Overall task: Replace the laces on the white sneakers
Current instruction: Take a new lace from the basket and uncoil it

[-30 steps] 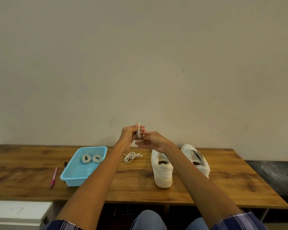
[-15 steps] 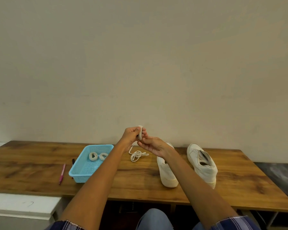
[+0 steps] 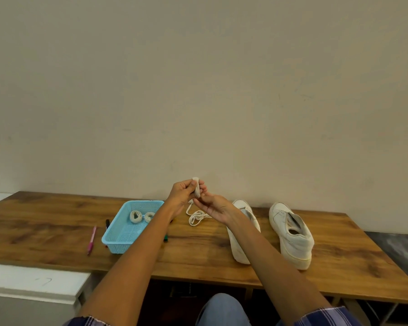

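Both hands raised together above wooden table (image 3: pixel 57 229). Left hand (image 3: pixel 183 192) pinches small coiled white lace bundle (image 3: pixel 196 187); right hand (image 3: pixel 213 206) fingers touch its lower end. Loose white lace (image 3: pixel 196 217) lies tangled on table beneath. Two white sneakers (image 3: pixel 291 234), laceless, stand right. Light-blue perforated plastic basket (image 3: pixel 120 241) holds two rolled lace coils (image 3: pixel 141 216). Pink pen (image 3: pixel 91 240) just left of basket.

Right hand (image 3: pixel 213 206) has dropped below the coiled lace (image 3: pixel 196 187).
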`<move>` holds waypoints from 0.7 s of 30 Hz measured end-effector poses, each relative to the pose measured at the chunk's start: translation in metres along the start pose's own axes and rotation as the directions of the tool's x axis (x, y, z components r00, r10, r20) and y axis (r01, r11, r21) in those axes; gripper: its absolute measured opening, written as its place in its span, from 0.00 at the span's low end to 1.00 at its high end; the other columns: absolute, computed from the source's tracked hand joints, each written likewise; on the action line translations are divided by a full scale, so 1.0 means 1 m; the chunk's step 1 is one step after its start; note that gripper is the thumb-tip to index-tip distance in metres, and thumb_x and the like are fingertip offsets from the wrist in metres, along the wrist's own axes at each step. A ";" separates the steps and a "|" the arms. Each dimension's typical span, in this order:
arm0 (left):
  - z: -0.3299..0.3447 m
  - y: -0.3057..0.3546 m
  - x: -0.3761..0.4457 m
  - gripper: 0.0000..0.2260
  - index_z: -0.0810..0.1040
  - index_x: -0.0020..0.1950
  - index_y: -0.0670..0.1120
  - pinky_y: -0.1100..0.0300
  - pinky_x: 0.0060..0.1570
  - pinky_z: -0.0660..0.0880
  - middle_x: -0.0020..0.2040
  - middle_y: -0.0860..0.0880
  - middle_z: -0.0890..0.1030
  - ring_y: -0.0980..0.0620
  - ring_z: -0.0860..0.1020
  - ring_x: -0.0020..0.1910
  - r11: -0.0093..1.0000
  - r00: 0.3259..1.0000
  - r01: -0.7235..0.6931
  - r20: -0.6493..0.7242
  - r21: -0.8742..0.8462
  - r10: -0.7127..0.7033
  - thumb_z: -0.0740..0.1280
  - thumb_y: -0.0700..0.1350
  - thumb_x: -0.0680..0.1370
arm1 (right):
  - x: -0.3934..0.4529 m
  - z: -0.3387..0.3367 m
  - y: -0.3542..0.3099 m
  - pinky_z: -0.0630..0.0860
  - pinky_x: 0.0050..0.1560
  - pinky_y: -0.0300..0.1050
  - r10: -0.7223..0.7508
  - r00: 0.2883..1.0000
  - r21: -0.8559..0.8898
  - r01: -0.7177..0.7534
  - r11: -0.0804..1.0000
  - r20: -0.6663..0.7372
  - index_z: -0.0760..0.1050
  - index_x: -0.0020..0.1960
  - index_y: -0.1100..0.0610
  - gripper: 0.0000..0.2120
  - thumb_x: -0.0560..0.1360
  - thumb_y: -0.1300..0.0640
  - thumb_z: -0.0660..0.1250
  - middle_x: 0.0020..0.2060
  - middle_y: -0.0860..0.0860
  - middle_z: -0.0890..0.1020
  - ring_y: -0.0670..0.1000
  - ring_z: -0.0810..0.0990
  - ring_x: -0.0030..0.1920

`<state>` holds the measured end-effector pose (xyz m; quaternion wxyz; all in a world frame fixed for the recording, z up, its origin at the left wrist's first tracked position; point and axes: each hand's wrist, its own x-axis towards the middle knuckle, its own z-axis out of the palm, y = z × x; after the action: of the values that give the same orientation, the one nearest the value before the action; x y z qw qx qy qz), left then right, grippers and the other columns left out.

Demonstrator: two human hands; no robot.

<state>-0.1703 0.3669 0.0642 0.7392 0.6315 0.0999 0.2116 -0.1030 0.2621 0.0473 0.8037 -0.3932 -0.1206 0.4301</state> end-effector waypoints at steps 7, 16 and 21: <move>-0.017 -0.009 0.002 0.12 0.76 0.58 0.33 0.69 0.41 0.78 0.41 0.47 0.82 0.59 0.82 0.36 0.999 0.997 -0.017 -0.079 0.050 0.021 0.58 0.37 0.81 | 0.015 0.023 0.006 0.80 0.34 0.39 0.022 0.988 -0.148 -0.045 0.988 -0.154 0.73 0.42 0.67 0.13 0.75 0.78 0.54 0.40 0.58 0.76 0.53 0.76 0.41; -0.030 -0.023 0.007 0.10 0.80 0.46 0.43 0.56 0.56 0.76 0.47 0.43 0.82 0.49 0.80 0.48 0.969 0.954 0.031 -0.296 0.244 0.045 0.59 0.39 0.81 | 0.035 0.036 0.025 0.76 0.55 0.47 -0.049 0.958 -0.353 -0.056 0.934 -0.283 0.75 0.54 0.73 0.12 0.74 0.78 0.58 0.38 0.58 0.77 0.56 0.78 0.46; -0.034 -0.031 0.012 0.13 0.79 0.51 0.41 0.63 0.41 0.69 0.45 0.47 0.77 0.52 0.73 0.46 0.916 0.962 0.145 -0.270 0.374 -0.042 0.55 0.40 0.82 | 0.046 0.022 0.027 0.79 0.47 0.45 -0.068 0.938 -0.354 -0.061 0.933 -0.340 0.76 0.44 0.72 0.08 0.73 0.78 0.59 0.38 0.59 0.77 0.53 0.77 0.37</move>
<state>-0.1683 0.3991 0.0295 0.5887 0.7278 0.2649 0.2315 -0.1035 0.3188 0.0351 0.7276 -0.6025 -0.0545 0.3234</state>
